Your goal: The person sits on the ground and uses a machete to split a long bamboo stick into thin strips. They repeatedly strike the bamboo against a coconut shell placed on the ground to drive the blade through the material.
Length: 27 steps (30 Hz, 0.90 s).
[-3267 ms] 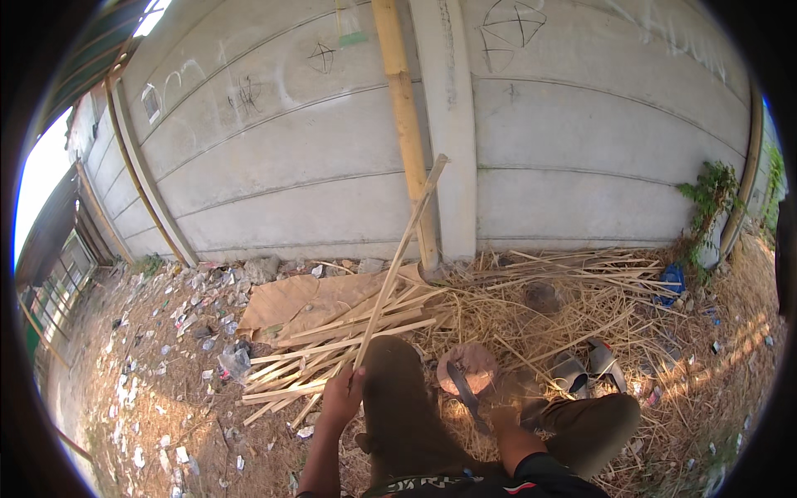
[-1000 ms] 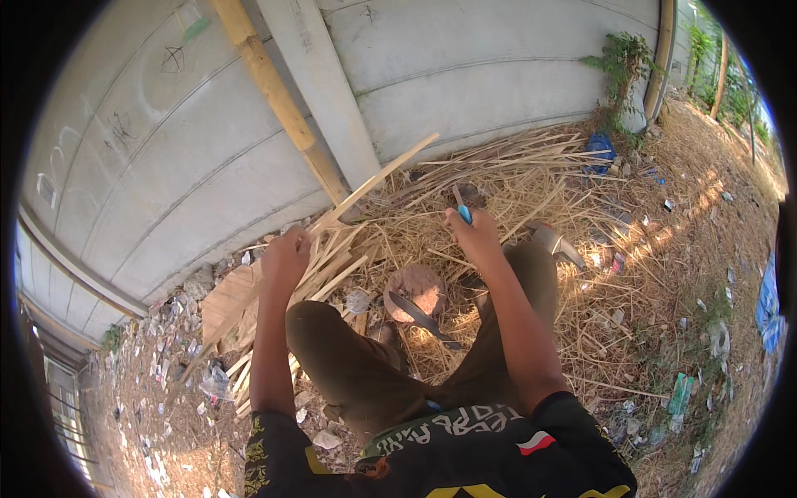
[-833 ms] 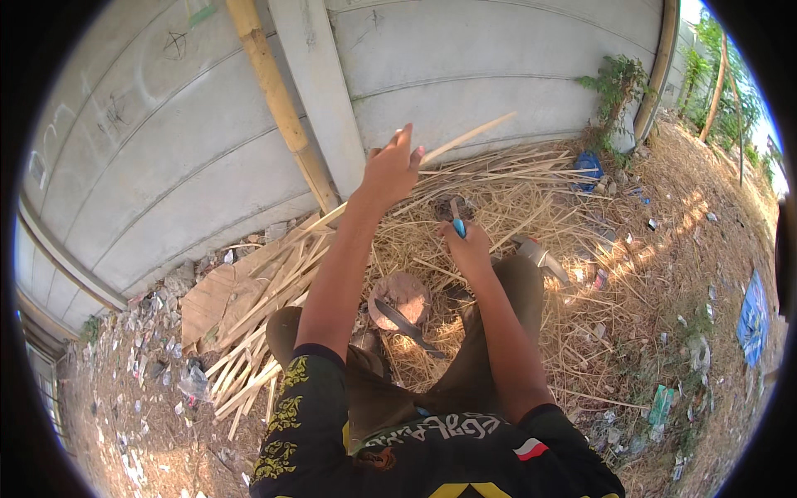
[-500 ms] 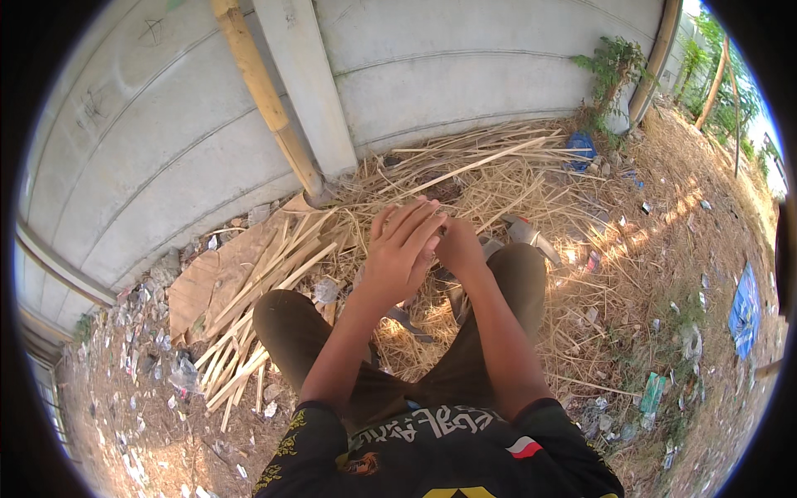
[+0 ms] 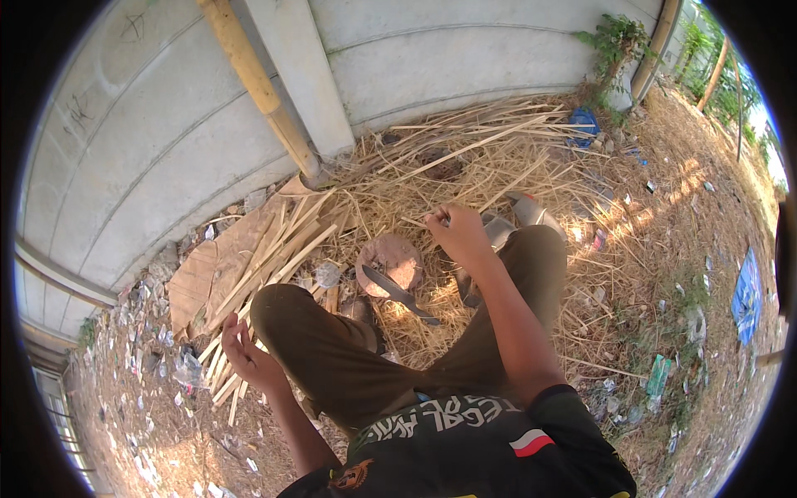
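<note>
My left hand (image 5: 251, 362) is beside my left knee, over the lower end of a bundle of pale split bamboo strips (image 5: 278, 266). Its fingers are loosely apart and nothing shows in them. In front of my right knee, my right hand (image 5: 459, 235) is raised and closed, with a small greyish bit showing at the fingertips that I cannot make out. Between my feet stands a round wooden chopping block (image 5: 405, 259). A machete (image 5: 390, 286) with a dark curved blade lies across its near edge, its other end over the straw.
A brown cardboard sheet (image 5: 195, 290) lies under the strips. More long strips (image 5: 498, 137) and shavings are heaped along the concrete wall (image 5: 448, 58). A bamboo pole (image 5: 257, 83) leans there. Litter covers the ground, with a blue plastic sheet (image 5: 745, 295) at the right.
My hands have come apart. The left moved down and left to beside my left knee, while the right stayed raised in front. The chopping block and machete, mostly hidden before, now show.
</note>
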Each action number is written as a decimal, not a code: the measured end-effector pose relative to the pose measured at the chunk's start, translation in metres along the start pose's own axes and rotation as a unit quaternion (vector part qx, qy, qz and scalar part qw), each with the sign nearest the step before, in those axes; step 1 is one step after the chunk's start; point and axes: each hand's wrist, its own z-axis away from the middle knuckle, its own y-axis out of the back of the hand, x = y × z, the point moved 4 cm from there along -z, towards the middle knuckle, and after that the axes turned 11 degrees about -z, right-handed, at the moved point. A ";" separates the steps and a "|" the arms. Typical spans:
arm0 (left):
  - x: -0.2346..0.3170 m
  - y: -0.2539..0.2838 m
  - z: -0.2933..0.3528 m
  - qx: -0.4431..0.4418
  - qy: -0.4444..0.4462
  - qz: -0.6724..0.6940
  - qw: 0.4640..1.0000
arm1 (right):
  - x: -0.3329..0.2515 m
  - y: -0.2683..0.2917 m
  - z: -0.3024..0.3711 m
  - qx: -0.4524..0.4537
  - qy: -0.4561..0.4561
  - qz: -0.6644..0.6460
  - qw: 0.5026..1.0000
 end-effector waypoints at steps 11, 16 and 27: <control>-0.014 -0.009 0.031 -0.053 -0.006 -0.076 0.996 | -0.093 0.139 0.040 0.289 0.045 -0.410 0.864; 0.002 -0.015 0.020 -0.110 0.031 -0.166 0.980 | -0.080 0.167 0.057 0.374 0.089 -0.295 0.874; -0.017 -0.025 -0.011 -0.230 0.111 -0.191 0.948 | 0.006 0.115 0.043 0.310 -0.002 -0.377 0.873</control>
